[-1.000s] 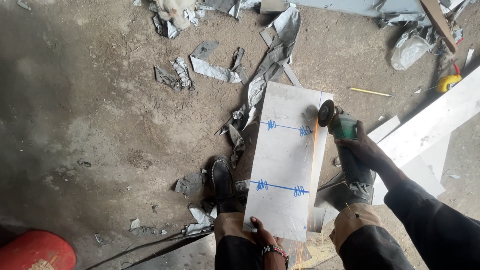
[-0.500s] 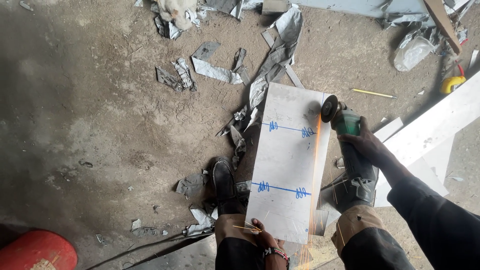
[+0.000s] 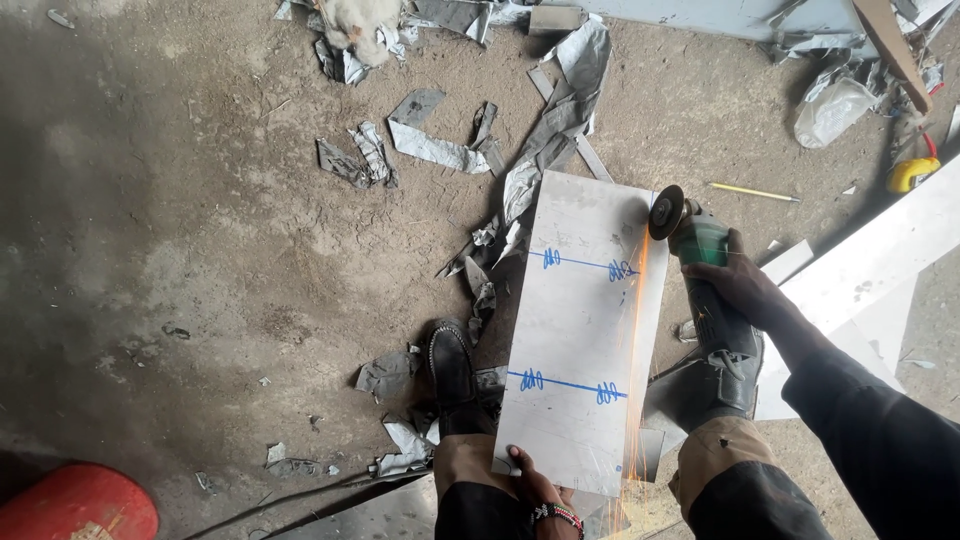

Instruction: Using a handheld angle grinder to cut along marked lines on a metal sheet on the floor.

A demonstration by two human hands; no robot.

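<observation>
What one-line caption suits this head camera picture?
Right hand runs a green angle grinder along a metal sheet, sparks flying, left hand steadying it.

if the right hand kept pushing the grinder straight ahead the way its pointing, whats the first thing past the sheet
The right hand aims the green angle grinder up-frame along the metal sheet. The disc is near the sheet's far edge; beyond lies bare dirt floor, then probably the pale panel, though depth is unclear.

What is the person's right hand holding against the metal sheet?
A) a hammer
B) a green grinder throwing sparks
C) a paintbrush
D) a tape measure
B: the right hand grips a green grinder whose disc meets the metal sheet at its right edge, with orange sparks streaming down.
</observation>
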